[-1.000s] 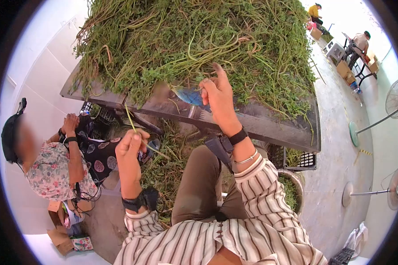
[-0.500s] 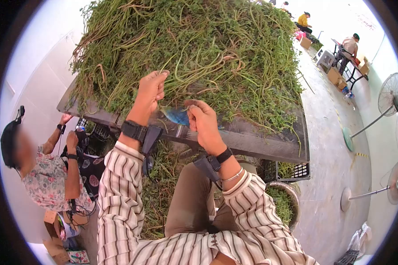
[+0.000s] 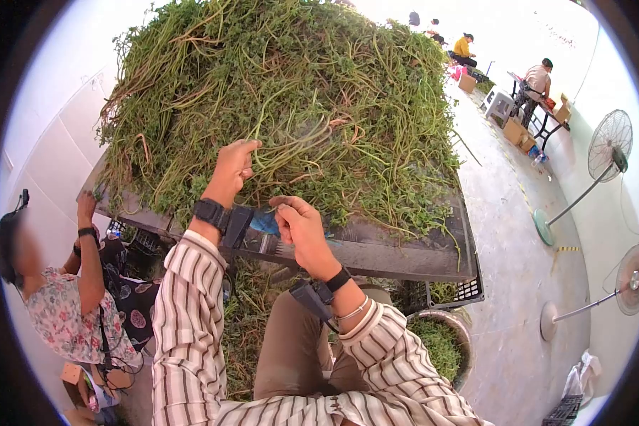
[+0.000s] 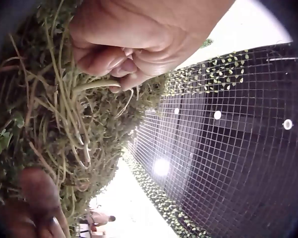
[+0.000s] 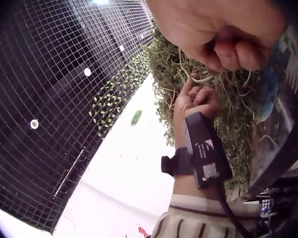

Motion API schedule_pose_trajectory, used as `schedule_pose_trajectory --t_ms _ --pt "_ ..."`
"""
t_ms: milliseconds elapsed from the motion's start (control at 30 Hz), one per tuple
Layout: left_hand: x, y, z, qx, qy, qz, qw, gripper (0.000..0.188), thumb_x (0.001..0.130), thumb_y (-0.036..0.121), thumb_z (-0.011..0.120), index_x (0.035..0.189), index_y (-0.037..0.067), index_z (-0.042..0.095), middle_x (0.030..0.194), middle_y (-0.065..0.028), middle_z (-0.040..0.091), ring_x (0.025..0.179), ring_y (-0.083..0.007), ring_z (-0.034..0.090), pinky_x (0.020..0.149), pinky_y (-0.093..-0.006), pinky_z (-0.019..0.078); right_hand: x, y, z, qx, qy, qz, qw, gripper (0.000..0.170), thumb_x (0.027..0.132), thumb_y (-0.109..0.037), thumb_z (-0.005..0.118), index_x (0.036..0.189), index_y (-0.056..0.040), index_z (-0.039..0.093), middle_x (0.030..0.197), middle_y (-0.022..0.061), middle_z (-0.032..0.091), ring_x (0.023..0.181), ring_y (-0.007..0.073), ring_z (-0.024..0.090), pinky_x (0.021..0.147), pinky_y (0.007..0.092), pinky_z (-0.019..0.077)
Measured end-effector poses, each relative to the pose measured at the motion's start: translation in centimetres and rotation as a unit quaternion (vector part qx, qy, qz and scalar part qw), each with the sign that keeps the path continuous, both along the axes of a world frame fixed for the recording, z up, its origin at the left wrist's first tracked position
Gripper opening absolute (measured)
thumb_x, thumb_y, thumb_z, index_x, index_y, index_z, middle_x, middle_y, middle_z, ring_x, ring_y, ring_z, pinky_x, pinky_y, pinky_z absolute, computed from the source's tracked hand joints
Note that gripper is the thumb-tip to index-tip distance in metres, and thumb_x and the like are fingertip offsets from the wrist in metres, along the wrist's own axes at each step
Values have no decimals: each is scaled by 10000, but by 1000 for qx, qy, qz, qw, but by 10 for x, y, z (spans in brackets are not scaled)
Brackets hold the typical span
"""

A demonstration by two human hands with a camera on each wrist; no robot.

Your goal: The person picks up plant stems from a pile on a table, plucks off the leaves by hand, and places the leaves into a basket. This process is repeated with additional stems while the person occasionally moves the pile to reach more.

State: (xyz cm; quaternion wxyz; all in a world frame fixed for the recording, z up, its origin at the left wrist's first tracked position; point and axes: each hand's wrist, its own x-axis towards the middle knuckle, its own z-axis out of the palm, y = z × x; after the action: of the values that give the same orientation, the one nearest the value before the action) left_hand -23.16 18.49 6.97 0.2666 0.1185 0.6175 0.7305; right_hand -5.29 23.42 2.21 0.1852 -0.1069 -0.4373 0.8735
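My left hand (image 3: 236, 169) is over the front of the pile of leafy green stems (image 3: 298, 92), its fingers curled in. In the left wrist view its fingertips pinch the end of a thin green stem (image 4: 97, 85). Lower and to the right, close above the table's front edge, my right hand (image 3: 299, 231) has thumb and index finger brought together. The right wrist view shows a short pale stem (image 5: 203, 79) at its fingertips, pointing towards the left hand. A blue sheet (image 3: 264, 222) lies on the table between the hands, partly hidden by them.
The dark table (image 3: 376, 252) bears the heap, with a black crate (image 3: 465, 291) under its right side. A round tub of greens (image 3: 437, 348) stands near my right knee. Another person (image 3: 71, 312) sits at left. Standing fans (image 3: 607, 145) are at right.
My left hand has risen from in front of the table to over the pile. The right hand's raised index finger has curled to the thumb. The person at left has reached towards the table.
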Motion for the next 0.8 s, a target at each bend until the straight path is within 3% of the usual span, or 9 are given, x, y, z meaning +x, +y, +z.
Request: schedule_pose_trajectory --t_ms 100,167,267,367,433,600,800 --pt "13 -12 7 45 17 9 999 121 847 151 560 888 40 584 508 80 291 387 -23 231 341 -191 200 0 0 -1 2 7 -1 1000 160 868 -84 443 953 -19 562 595 -28 421 448 37 303 381 189 239" --pt "27 -26 12 99 39 -20 994 146 852 154 559 934 35 574 572 63 399 392 -4 258 334 -171 206 1 -1 1 1 8 -2 1000 156 869 -90 447 948 -19 562 596 -30 420 446 36 303 380 188 237" --pt "62 -45 20 81 44 43 995 158 855 150 549 958 31 565 666 35 499 397 -1 273 336 -168 223 1 -1 1 -4 11 -7 1000 149 875 -121 470 938 -23 562 598 -35 418 442 32 304 379 186 234" --pt "88 -72 12 64 69 0 996 163 855 151 547 958 26 558 721 7 556 402 -2 293 343 -161 237 2 -2 4 -10 16 -12 1000 162 881 -176 510 932 -31 564 599 -42 416 440 25 305 379 183 231" --pt "107 -86 4 45 73 4 996 157 853 151 549 946 26 561 716 4 557 405 -5 308 347 -163 242 3 -3 8 -12 18 -14 1000 179 882 -206 530 930 -37 564 599 -47 415 441 21 306 380 182 230" --pt "143 -117 -25 -19 91 -17 995 140 845 159 562 896 30 578 692 -5 562 420 -14 349 362 -168 254 6 -4 12 -49 36 94 994 146 868 -219 569 871 -74 559 593 -67 403 440 8 311 378 179 234" --pt "166 -151 -43 -91 99 -11 991 133 823 154 603 880 34 597 660 12 568 446 -6 355 385 -164 251 3 4 3 -104 62 98 988 113 866 -173 562 867 -60 558 580 -69 387 435 11 312 382 169 243"
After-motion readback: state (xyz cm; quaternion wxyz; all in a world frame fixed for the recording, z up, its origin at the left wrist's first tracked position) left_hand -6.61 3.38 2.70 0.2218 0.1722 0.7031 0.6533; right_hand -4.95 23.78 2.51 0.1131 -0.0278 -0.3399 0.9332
